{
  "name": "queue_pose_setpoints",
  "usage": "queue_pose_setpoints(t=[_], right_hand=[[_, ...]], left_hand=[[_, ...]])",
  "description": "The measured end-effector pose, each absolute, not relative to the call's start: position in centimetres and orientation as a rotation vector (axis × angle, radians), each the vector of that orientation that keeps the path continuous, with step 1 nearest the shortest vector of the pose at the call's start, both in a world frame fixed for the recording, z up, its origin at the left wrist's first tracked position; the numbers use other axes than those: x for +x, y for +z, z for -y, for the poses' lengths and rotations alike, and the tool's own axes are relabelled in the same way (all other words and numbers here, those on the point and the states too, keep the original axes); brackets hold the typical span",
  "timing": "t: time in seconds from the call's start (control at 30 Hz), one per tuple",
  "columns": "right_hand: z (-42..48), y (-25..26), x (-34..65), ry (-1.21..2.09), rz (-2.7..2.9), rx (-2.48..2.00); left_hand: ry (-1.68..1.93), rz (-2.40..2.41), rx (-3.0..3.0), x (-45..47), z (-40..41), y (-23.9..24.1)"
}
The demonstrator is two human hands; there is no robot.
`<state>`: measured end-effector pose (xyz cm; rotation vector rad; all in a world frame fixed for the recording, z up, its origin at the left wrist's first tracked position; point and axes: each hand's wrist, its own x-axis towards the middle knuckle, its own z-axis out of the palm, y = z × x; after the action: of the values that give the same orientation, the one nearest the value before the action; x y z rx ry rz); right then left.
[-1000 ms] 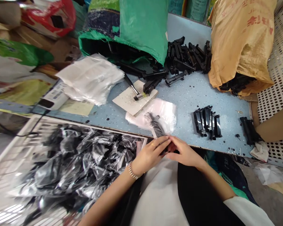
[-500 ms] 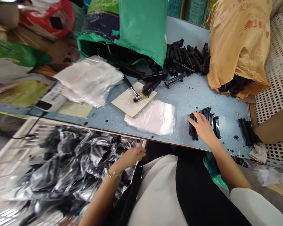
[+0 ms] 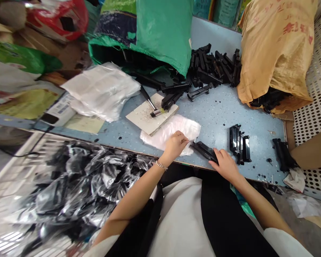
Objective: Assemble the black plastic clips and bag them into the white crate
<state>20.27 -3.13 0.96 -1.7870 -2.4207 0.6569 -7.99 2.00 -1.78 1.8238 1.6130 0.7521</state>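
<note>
My right hand (image 3: 226, 165) grips one end of a long black plastic part (image 3: 204, 151) at the table's front edge. The part's other end points left, close to the fingers of my left hand (image 3: 176, 144). Those fingers are pinched together over the right side of a stack of clear plastic bags (image 3: 159, 135), at what looks like a bag's edge. To the right of my right hand, several similar black parts (image 3: 239, 144) stand side by side on the blue table (image 3: 211, 114).
A cardboard piece (image 3: 143, 116) carrying a brush (image 3: 148, 98) overlaps the bags. Behind are a black parts pile (image 3: 214, 67), a green sack (image 3: 163, 32) and a yellow sack (image 3: 275, 46). More bags (image 3: 101, 89) lie left. A white crate (image 3: 13, 167) holds bagged parts (image 3: 82, 185).
My left hand has risen from beside the crate onto the plastic bags. My right hand has taken a black part from the row and brought it left toward the bags.
</note>
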Motion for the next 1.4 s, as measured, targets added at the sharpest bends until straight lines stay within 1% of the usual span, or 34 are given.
queue_pose_setpoints(t=[0.1, 0.2, 0.27, 0.33, 0.43, 0.53, 0.63, 0.73, 0.87, 0.93, 0.97, 1.03, 1.17, 1.23, 1.3, 1.37, 1.4], right_hand=[[3.1, 1.0, 20.3, 1.267, 1.777, -1.684], [3.2, 1.1, 19.1, 1.944, 1.143, -1.297], [3.6, 0.5, 17.9, 2.235, 0.823, -1.115], [3.9, -0.5, 16.7, 2.352, 0.576, -1.073], [3.7, -1.8, 15.6, 2.397, 0.404, -1.047], [3.0, -2.0, 14.8, 2.438, 0.446, -0.992], [2.8, -1.3, 13.6, 2.394, 0.467, -0.975], [3.7, -0.1, 12.5, 2.342, 0.437, -0.993], [4.9, 1.0, 11.8, 2.561, 0.399, -0.890], [4.9, 0.8, 11.3, 2.588, 0.428, -0.868], [4.9, 0.6, 11.0, 2.566, 0.487, -0.891], [4.8, 0.1, 10.1, 2.420, 0.703, -1.038], [6.1, 0.8, 8.6, 1.892, 1.133, -1.335], [7.3, 2.2, 8.7, 1.747, 1.426, -1.299], [8.1, 3.7, 9.5, 1.796, 1.668, -1.116], [8.2, 4.8, 10.9, 1.998, 1.725, -0.910], [8.0, 5.1, 11.6, 2.044, 1.715, -0.876]], left_hand=[[0.909, -1.576, 1.662, -8.7, -2.1, -1.8], [0.936, -1.547, 1.650, -8.6, -2.2, -1.6], [0.953, -1.582, 1.632, -8.5, -2.0, -1.5], [0.960, -1.615, 1.705, -8.6, -1.4, -1.3], [0.851, -1.636, 2.075, -8.9, -0.1, -0.8], [0.703, -1.621, 2.382, -8.5, 1.7, 0.0], [0.746, -1.394, 2.539, -7.6, 3.8, 0.9], [0.881, -1.205, 2.489, -7.7, 5.6, 1.4], [1.086, -1.303, 2.288, -9.5, 6.8, 1.2], [1.107, -1.333, 2.283, -10.2, 7.4, 1.0], [1.102, -1.319, 2.306, -10.3, 7.7, 1.0], [1.067, -1.239, 2.369, -9.9, 8.4, 1.1], [0.930, -1.117, 2.414, -8.8, 9.6, 1.7], [0.909, -1.137, 2.372, -9.1, 10.2, 2.5], [0.948, -1.211, 2.262, -10.5, 11.3, 4.0], [0.921, -1.310, 2.122, -13.3, 13.1, 5.5], [0.857, -1.364, 2.056, -15.3, 14.0, 5.9]])
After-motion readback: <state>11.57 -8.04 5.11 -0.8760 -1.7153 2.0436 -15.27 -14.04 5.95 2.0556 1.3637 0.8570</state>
